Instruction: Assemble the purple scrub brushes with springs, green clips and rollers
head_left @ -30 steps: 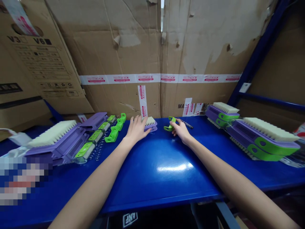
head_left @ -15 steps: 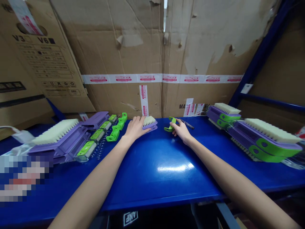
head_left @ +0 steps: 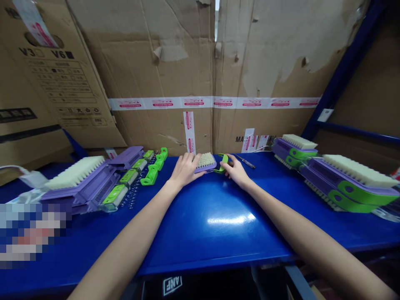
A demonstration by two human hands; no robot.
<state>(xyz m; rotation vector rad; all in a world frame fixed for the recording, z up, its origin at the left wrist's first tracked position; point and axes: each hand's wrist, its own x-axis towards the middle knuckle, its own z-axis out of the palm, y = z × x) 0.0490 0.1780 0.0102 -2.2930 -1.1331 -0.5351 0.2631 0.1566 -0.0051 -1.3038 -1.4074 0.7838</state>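
Observation:
My left hand [head_left: 186,167] grips a purple brush head [head_left: 206,161] with pale bristles facing up, its fingers over the left end. My right hand [head_left: 235,168] pinches a curved bright green clip piece [head_left: 223,162] that stands upright at the right end of the brush head. The two parts are close together and seem to touch; I cannot tell whether they are joined. Several matching green pieces [head_left: 151,175] lie in a row left of my left hand. A thin pen-like screwdriver [head_left: 246,161] rests behind my right hand.
Purple parts with a pale bristle block [head_left: 76,171] are stacked at left, beside green-topped pieces [head_left: 115,194] and scattered small springs [head_left: 131,196]. Finished-looking purple and green brushes [head_left: 346,177] are stacked at right. Cardboard [head_left: 168,75] walls the back of the blue table [head_left: 218,237].
My left hand has moved right with the brush head, bringing it up against the green piece. The bristles now show more fully. My right hand has shifted only slightly.

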